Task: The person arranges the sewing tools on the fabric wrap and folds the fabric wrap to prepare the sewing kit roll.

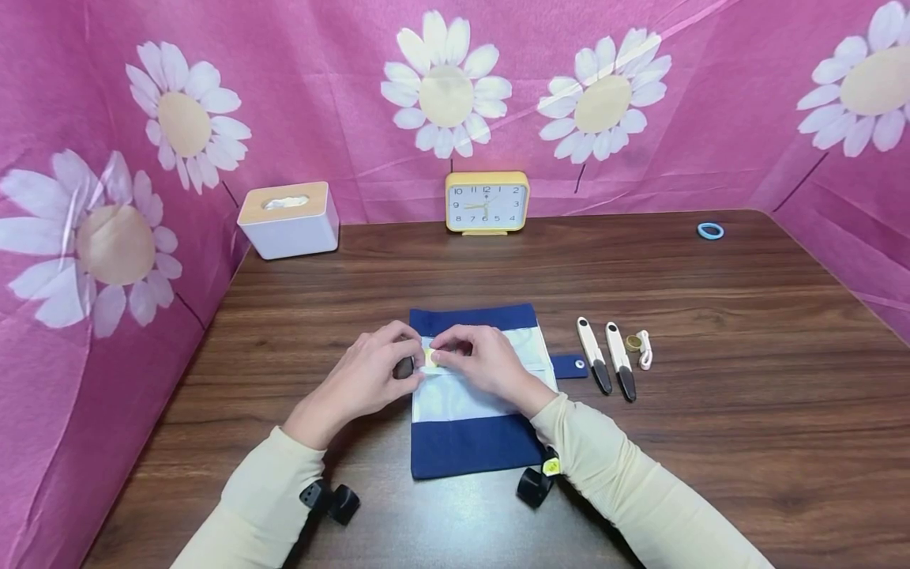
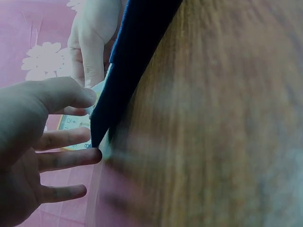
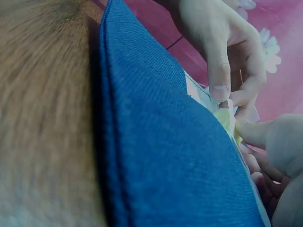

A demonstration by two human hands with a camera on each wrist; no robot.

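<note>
Dark blue cloth case with a shiny white band across its middle [image 1: 472, 449] lies spread out flat, near the middle of the brown wooden bench [image 1: 746, 411]. Behind the bench hangs a pink cloth with big white flowers [image 1: 298, 103].

Far to the left, at the back, sits a white tissue box with a light wood top [image 1: 291, 233]. Nearer the front, the person's left hand [image 1: 359, 371] is at the left edge of the case. Its thumb and first finger pinch the case there, and the other fingers spread apart in the left wrist view. Next comes a small, flat yellow piece [image 1: 430, 358], on the white band; most of it is hidden, so I cannot tell what it is. The right hand [image 1: 490, 363] reaches over the band and pinches the yellow piece, fingers close together. At the back stands a yellow clock with a white face [image 1: 486, 203].

A dark blue strap with a silver snap [image 1: 569, 367] sticks out from the case's right side. Beside it lie two long white tools with black ends [image 1: 594, 356], then a small round gold-brown thing [image 1: 633, 343] just beside a little white bundle [image 1: 644, 350]. Far right, at the back, lies a light blue ring [image 1: 710, 231].
</note>
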